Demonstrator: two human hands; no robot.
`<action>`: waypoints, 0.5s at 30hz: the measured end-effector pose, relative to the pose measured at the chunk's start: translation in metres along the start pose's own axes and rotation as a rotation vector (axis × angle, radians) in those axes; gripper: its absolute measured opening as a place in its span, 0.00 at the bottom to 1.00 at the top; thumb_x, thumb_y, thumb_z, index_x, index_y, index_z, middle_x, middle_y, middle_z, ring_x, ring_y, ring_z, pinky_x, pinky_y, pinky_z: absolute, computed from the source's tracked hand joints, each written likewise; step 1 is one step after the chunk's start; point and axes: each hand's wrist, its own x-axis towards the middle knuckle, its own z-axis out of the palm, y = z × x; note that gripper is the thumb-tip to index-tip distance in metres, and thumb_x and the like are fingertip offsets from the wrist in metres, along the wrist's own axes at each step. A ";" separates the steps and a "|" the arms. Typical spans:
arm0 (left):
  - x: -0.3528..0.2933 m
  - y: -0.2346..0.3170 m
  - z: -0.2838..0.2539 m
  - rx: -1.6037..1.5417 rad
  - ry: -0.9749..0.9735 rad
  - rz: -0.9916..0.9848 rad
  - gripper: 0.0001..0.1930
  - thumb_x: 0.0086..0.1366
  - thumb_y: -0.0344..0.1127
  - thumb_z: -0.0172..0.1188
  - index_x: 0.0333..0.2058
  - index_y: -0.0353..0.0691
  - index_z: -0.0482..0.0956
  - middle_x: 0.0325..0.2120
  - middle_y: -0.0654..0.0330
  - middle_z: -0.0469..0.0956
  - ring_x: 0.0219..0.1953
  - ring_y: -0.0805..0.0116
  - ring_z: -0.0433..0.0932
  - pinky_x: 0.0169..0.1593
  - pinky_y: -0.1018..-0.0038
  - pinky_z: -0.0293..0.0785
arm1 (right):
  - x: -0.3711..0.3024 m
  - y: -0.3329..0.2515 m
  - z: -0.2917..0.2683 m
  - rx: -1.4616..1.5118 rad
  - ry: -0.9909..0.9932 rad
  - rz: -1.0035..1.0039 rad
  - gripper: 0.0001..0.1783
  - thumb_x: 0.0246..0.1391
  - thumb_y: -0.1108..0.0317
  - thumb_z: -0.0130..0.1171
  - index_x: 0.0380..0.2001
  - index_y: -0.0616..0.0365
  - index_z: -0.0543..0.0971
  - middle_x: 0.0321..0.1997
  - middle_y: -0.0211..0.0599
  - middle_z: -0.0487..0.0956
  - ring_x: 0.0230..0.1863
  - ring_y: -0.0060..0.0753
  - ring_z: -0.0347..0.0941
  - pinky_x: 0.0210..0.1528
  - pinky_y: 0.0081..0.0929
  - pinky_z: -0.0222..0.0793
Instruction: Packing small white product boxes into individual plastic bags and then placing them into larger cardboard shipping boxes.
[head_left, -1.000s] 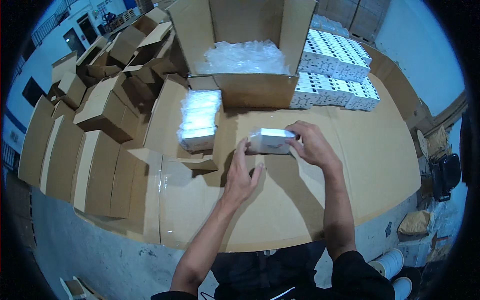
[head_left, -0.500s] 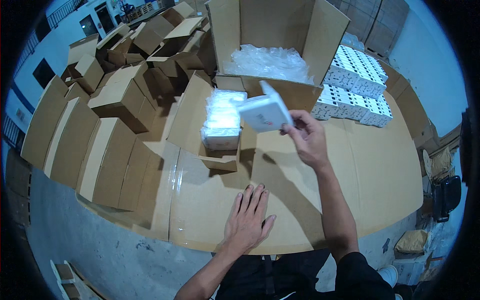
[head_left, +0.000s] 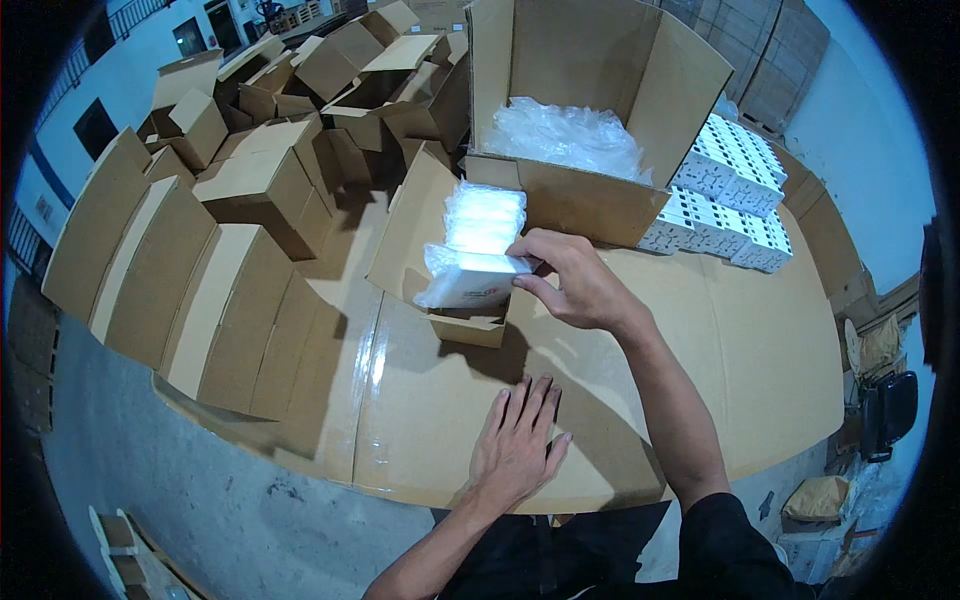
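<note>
My right hand (head_left: 577, 282) pinches the right edge of a flat white packet in clear plastic (head_left: 472, 281), thumb in front and fingers behind. The packet stands tilted at the near end of a small open carton (head_left: 480, 332). Behind it, in the same carton, a row of similar plastic-wrapped white packs (head_left: 485, 216) stands close together; their lower parts are hidden by the carton walls. Flat on the cardboard-covered table (head_left: 420, 435) lies my left hand (head_left: 516, 443), fingers stretched out and holding nothing.
Just beyond the small carton stands a large open box (head_left: 570, 195) with clear plastic bags (head_left: 570, 135) inside. White patterned boxes (head_left: 735, 215) are stacked at the far right. Several open brown cartons (head_left: 255, 185) crowd the left side and the back left.
My right hand has moved left and down, bringing the packet from above the table to the carton's near end. My left hand stays flat on the table. The view has shifted slightly.
</note>
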 end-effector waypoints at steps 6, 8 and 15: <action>0.000 -0.001 0.000 -0.023 0.004 0.003 0.34 0.67 0.49 0.58 0.64 0.32 0.66 0.67 0.48 0.63 0.70 0.47 0.59 0.71 0.51 0.53 | 0.015 -0.004 -0.009 -0.086 -0.124 0.000 0.12 0.56 0.72 0.63 0.43 0.65 0.78 0.43 0.52 0.79 0.49 0.58 0.76 0.55 0.49 0.71; 0.000 -0.001 0.002 -0.029 0.022 0.003 0.34 0.67 0.49 0.58 0.64 0.31 0.66 0.67 0.47 0.63 0.69 0.47 0.59 0.71 0.51 0.54 | 0.017 -0.001 0.001 -0.173 -0.113 -0.058 0.12 0.56 0.73 0.62 0.43 0.65 0.78 0.43 0.51 0.78 0.47 0.57 0.76 0.52 0.47 0.73; 0.000 -0.002 0.004 -0.032 0.008 -0.005 0.33 0.67 0.48 0.58 0.63 0.31 0.67 0.67 0.47 0.63 0.70 0.46 0.59 0.72 0.50 0.54 | 0.007 -0.012 0.042 -0.235 0.013 0.068 0.10 0.55 0.76 0.61 0.40 0.61 0.72 0.42 0.51 0.75 0.45 0.59 0.74 0.47 0.51 0.71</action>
